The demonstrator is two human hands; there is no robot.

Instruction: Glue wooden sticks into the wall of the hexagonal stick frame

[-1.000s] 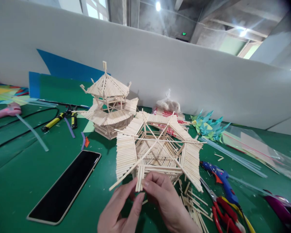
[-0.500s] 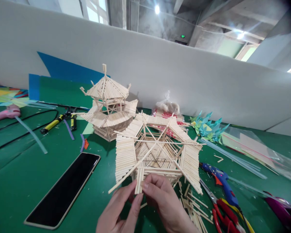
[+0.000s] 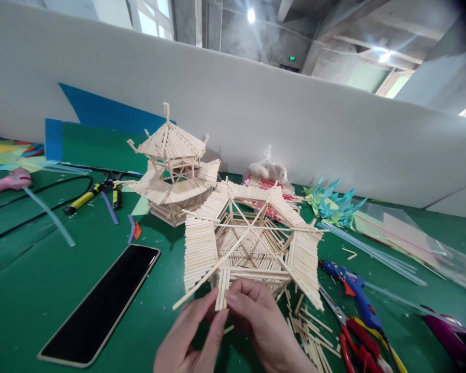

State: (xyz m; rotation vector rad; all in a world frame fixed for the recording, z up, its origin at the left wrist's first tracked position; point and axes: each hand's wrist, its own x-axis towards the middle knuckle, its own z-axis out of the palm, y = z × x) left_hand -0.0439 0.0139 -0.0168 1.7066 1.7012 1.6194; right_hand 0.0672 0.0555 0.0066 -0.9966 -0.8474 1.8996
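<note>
Right at the fingertips, a narrow strip of short sticks [image 3: 222,292] slopes toward the wearer, its far ends at the front beam of a stick frame. The right hand [image 3: 260,318] pinches the strip's right edge between thumb and forefinger. The left hand [image 3: 190,334] has its forefinger against the left edge and its thumb by the near ends; whether those two actually grip, I cannot tell.

Just beyond the fingers sits the stick frame [image 3: 202,248], open in the middle, crossed by long sticks and ringed by slatted roof panels. Loose sticks [image 3: 314,334] lie scattered to the right of the right-hand fingers. Farther right are red-handled scissors [image 3: 363,342] and a blue glue gun [image 3: 349,280].

Left of the left-hand fingers, a phone [image 3: 101,305] lies flat, dark screen up. Ahead and to their left, behind the frame, stands a finished-looking stick pagoda [image 3: 174,176]. Well past the fingers, straight ahead and slightly right, is a plastic bag [image 3: 270,171]; farther right, a teal and yellow paper piece [image 3: 334,204].
</note>
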